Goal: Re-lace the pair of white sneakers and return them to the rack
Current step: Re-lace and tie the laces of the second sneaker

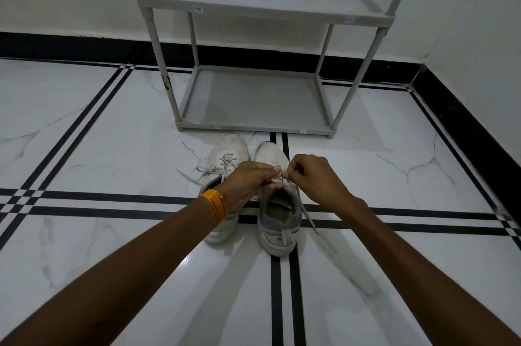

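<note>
Two white sneakers stand side by side on the floor, toes pointing at the rack. The left sneaker (229, 154) has its lace threaded, with loose ends trailing left. Over the right sneaker (277, 230), my left hand (248, 181) and my right hand (313, 176) meet above the tongue, each pinching its white lace (308, 219). One lace end hangs down the shoe's right side. My left wrist, with an orange thread band, covers the left sneaker's heel.
A grey plastic shoe rack (253, 126) stands just beyond the sneakers against the white wall, its two visible shelves bare. The floor is glossy white marble with black stripe lines. A black skirting runs along the wall and the right side.
</note>
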`<state>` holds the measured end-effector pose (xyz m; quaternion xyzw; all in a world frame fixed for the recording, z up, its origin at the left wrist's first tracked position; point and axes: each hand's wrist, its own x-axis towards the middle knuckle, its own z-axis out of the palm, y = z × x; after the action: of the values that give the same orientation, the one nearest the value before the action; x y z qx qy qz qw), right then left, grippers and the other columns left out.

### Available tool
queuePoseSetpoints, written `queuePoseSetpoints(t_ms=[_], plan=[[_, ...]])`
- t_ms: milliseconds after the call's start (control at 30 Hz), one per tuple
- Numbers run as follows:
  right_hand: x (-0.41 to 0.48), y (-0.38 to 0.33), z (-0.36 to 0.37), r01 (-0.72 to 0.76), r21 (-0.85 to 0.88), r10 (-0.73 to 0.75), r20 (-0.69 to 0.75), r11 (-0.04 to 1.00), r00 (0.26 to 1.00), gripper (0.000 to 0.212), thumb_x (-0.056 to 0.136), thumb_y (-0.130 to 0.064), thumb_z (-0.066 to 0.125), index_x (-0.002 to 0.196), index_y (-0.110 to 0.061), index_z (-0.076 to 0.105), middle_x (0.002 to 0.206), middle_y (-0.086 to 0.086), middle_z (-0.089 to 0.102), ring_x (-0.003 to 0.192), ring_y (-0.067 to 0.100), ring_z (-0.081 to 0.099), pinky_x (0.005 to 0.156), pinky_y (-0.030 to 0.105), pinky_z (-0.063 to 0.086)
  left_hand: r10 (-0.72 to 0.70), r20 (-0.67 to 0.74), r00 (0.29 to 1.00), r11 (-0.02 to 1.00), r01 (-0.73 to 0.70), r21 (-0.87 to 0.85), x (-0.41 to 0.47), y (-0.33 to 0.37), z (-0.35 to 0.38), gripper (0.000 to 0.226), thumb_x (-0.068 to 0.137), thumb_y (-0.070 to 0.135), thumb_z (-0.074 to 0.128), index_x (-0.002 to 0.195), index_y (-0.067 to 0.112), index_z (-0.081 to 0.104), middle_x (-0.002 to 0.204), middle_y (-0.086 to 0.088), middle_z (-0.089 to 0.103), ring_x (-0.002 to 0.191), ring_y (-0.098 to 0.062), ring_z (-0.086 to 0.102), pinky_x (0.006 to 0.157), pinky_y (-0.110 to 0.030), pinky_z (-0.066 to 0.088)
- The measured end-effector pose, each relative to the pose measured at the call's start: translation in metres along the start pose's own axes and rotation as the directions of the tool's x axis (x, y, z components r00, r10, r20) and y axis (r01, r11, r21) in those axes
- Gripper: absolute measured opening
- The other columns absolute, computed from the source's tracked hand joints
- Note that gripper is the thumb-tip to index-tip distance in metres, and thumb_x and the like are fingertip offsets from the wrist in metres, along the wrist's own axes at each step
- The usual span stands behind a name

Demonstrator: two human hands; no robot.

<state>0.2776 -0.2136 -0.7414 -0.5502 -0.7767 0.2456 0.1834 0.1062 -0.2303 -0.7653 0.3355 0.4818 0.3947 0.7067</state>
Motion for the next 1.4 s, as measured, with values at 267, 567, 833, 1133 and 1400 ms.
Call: queuePoseSetpoints(t_ms=[267,567,833,1133,1400], plan=[[-0.001,0.001,0.009,-0.022,0.016,0.022,0.017,1.0,1.0,0.011,0.094,-0.016,0.057,0.089,-0.009,0.064,0.086,0.0,0.064,0.068,0.005,0.053,0.059,0.015,0.04,0.062,-0.069,0.996,0.969,-0.044,0.243,-0.006,0.008,-0.009,0.021,0.075,0.012,0.078,0.09,-0.002,0.073,0.084,-0.017,0.074,0.069,-0.017,0.069,0.061,-0.022,0.059],[-0.003,0.021,0.002,-0.014,-0.147,0.014,-0.002,0.989,1.0,0.013,0.094,-0.02,0.057,0.087,-0.009,0.059,0.084,0.005,0.066,0.076,0.022,0.059,0.069,0.038,0.049,0.268,-0.156,0.951,0.778,-0.117,0.618,-0.01,0.013,-0.03,0.027,0.068,0.023,0.085,0.08,0.002,0.073,0.059,-0.005,0.067,0.05,-0.015,0.062,0.05,-0.02,0.051],[-0.024,0.059,0.018,0.062,-0.355,-0.039,0.07,0.933,0.997,0.013,0.097,-0.02,0.051,0.09,-0.01,0.049,0.087,0.009,0.061,0.069,0.02,0.047,0.063,0.031,0.036,0.469,-0.027,0.883,0.233,-0.094,0.968,0.004,0.007,-0.032,0.019,0.066,0.028,0.085,0.065,0.012,0.074,0.07,-0.005,0.073,0.065,-0.018,0.064,0.063,-0.028,0.05],[-0.025,0.054,0.028,-0.191,-0.044,0.19,-0.013,0.981,0.982,0.015,0.093,-0.014,0.057,0.082,-0.005,0.052,0.078,0.012,0.063,0.073,0.027,0.057,0.062,0.031,0.038,0.536,-0.051,0.843,0.188,-0.06,0.98,0.002,-0.007,-0.029,0.01,0.082,0.016,0.067,0.075,0.009,0.07,0.078,-0.009,0.074,0.079,-0.025,0.064,0.068,-0.031,0.047],[-0.021,0.049,0.024,-0.378,0.226,0.389,-0.002,0.898,0.921,0.016,0.091,-0.018,0.06,0.088,-0.003,0.06,0.083,0.008,0.066,0.081,0.021,0.06,0.069,0.029,0.043,0.557,-0.216,0.802,0.371,-0.007,0.929,0.005,0.001,-0.029,0.009,0.074,0.016,0.076,0.079,0.009,0.076,0.077,-0.011,0.074,0.076,-0.024,0.066,0.065,-0.026,0.043]])
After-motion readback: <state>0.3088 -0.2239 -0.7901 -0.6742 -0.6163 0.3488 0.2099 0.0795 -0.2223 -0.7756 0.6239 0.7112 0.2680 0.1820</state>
